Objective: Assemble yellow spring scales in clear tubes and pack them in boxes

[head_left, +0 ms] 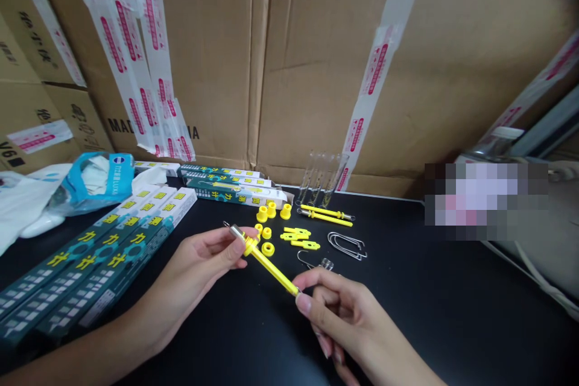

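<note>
"Holding what? Starting with the left."

"In the left hand: capped end of a slim yellow plastic rod, pinched between thumb and fingers at a shiny silver metal cylinder. Closed snugly, no visible gap."

"And the right?"

"In the right hand: lower tip of the same rod, between thumb and index finger. Other fingers loosely curled. Exact contact at the tip partly hidden."

"Rod located where? Using the upright clear tubes as landmark."

"In front of the tubes and to the left, raised in both hands, slanting down toward the right hand, above a black tabletop."

"Anything closer to the tubes?"

"Just in front: two yellow rods with metal fittings, lying flat. Front-left: small yellow flanged plastic collars, loose. Farther forward: flat yellow plastic tabs. Front-right: bent silver wire loops."

"Boxes too?"

"Just left of the tubes: stacked long dark-green-and-white cartons. Well left and nearer: a row of matching long printed cartons. Directly behind: large brown cardboard boxes with red-printed clear tape."
</note>
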A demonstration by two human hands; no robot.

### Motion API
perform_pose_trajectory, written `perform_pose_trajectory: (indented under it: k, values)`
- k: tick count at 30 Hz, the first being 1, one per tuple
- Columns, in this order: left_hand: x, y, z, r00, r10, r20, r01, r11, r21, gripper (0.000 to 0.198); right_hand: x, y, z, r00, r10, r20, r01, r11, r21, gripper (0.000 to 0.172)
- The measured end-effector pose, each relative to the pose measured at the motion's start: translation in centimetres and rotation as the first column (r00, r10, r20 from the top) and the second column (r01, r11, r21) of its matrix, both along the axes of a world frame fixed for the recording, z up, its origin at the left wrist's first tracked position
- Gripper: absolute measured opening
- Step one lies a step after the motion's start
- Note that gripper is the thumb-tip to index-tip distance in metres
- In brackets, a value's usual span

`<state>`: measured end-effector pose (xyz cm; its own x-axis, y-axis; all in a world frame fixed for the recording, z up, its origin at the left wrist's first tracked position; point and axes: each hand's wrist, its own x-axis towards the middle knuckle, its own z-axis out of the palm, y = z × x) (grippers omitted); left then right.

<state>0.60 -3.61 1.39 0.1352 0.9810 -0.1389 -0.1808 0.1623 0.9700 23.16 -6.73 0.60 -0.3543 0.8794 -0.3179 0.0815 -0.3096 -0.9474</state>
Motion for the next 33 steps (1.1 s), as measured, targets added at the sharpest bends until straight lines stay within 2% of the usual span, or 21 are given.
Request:
perform_pose_trajectory:
  k: [3,7,16,22,24,30,33]
  values:
    - [-0.3,0.5,-0.4,0.994,-0.019,-0.104,0.026,0.998,0.064,0.031,0.0,-0.1,0.1,1.000,0.009,0.019,-0.009,1.000,0.014,0.057]
    - [-0.3,0.7,-0.1,0.980,-0.013,-0.196,0.041,0.990,0.137,0.030,0.1,-0.2,0.1,0.999,0.018,0.032,-0.019,1.000,0.022,0.055]
    - [0.1,0.0,0.2,0.977,-0.045,-0.211,0.084,0.980,0.180,0.035,0.1,0.0,-0.6,1.000,0.018,0.008,-0.019,0.999,0.035,0.056]
    - [0.6,0.2,0.4,0.981,-0.035,-0.189,0.075,0.975,0.208,0.014,0.0,0.0,-0.4,1.000,0.027,0.001,-0.027,0.999,0.039,0.054]
    - [0.7,0.1,0.3,0.981,-0.028,-0.194,0.071,0.973,0.218,0.016,0.0,-0.1,-0.3,0.999,0.036,0.004,-0.036,0.998,0.044,0.054]
    - [1.0,0.0,0.4,0.999,-0.028,0.020,0.026,0.996,0.085,0.045,-0.2,-0.5,-0.8,0.999,0.029,0.022,-0.032,0.988,0.154,0.051]
    - [1.1,0.0,0.6,0.996,-0.022,0.086,0.020,1.000,0.023,0.049,-0.1,-0.6,-1.1,0.999,-0.008,0.049,-0.003,0.976,0.216,0.046]
